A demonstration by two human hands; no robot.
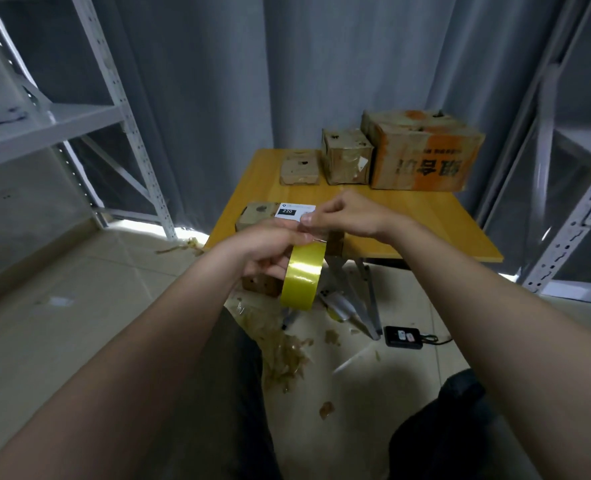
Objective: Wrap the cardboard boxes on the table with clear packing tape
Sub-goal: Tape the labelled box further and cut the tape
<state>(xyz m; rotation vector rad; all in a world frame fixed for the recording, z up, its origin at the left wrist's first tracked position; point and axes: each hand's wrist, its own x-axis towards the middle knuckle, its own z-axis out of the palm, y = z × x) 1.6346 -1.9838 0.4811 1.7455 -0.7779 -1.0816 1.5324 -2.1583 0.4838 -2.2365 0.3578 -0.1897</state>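
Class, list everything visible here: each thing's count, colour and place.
Worn cardboard boxes: three, brown, table's far edge.
White-labelled cardboard box: one, brown, table's near edge.
Yellow wooden table: one, centre.
Glossy yellowish tape roll: one, in left hand.
Crumpled tape scraps: many, tan, floor.
Small black device: one, floor.
Perforated metal shelving: two units, grey-white, both sides.
Left hand: grips the roll.
Right hand: fingers pinch the roll's tape end.

Yellow tape roll (303, 276); orange-striped brown box (425, 157); yellow-orange table (425, 230).
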